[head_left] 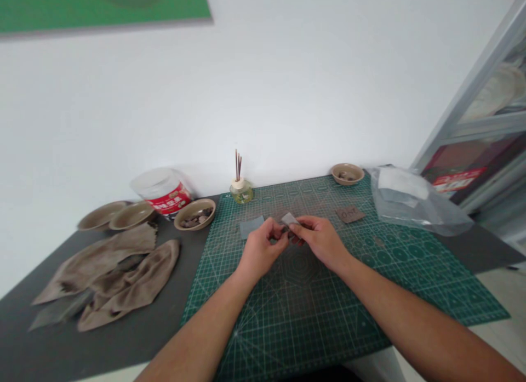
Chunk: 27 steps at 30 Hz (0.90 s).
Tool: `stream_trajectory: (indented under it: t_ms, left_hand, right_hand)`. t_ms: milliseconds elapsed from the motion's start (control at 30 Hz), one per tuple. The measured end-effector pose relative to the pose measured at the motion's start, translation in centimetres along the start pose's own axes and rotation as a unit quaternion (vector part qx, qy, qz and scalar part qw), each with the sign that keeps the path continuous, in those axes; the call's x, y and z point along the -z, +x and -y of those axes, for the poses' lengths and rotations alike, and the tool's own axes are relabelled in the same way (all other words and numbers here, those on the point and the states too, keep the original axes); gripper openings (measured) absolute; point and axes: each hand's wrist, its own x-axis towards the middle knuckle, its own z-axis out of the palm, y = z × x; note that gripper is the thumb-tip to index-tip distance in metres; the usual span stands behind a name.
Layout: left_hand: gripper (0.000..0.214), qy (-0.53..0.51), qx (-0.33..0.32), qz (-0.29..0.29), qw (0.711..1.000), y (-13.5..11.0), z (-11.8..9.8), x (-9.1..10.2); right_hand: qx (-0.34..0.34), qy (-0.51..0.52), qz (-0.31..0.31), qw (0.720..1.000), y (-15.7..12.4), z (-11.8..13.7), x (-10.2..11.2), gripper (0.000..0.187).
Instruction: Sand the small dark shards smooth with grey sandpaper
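Observation:
Above the green cutting mat [304, 327], my left hand [263, 247] is closed in a pinch on a small dark piece, mostly hidden by the fingertips; its kind is not clear. Meeting it from the right, my right hand [322, 239] is closed on a small grey piece of sandpaper [290, 219], held up against the left fingertips. A flat blue-grey sheet [251, 227], which looks like sandpaper, lies just behind my left hand. To the right of my right hand is a brown sandpaper square [350, 214] with handwritten marks.
Left of the mat are a bowl of small stone-like pieces [195, 215], a red-labelled plastic jar [162, 193], two more bowls and crumpled brown cloths [131, 289]. A reed diffuser [241, 190] stands behind. At right are another bowl [347, 174] and a clear plastic bag [415, 201].

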Motion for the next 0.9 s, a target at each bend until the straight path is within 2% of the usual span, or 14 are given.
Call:
stream_trajectory:
  t_ms: [233, 400, 567, 667, 833, 900]
  left_hand:
    - [0.020, 0.021, -0.001, -0.004, 1.000, -0.1, -0.7, 0.3]
    - [0.018, 0.004, -0.008, 0.024, 1.000, -0.3, -1.1, 0.6]
    - [0.017, 0.013, -0.012, 0.026, 1.000, -0.3, -1.1, 0.5]
    - [0.021, 0.017, -0.007, 0.010, 1.000, -0.3, -1.0, 0.5]
    - [0.018, 0.026, -0.021, 0.034, 0.999, -0.4, -0.9, 0.3]
    - [0.019, 0.033, -0.018, 0.022, 0.999, -0.4, -0.9, 0.2]
  right_hand:
    - [-0.010, 0.003, 0.021, 1.000, -0.2, 0.1, 0.1, 0.022]
    - [0.001, 0.014, 0.017, 1.000, -0.3, -0.3, -0.2, 0.028]
    - [0.055, -0.133, -0.022, 0.989, -0.7, 0.1, -0.3, 0.024]
    - [0.059, -0.178, -0.026, 0.982, -0.9, 0.3, -0.3, 0.024]
    - [0.041, -0.142, -0.010, 0.989, -0.8, 0.3, -0.4, 0.028]
    - [0.033, -0.121, -0.002, 0.992, -0.7, 0.3, -0.3, 0.030]
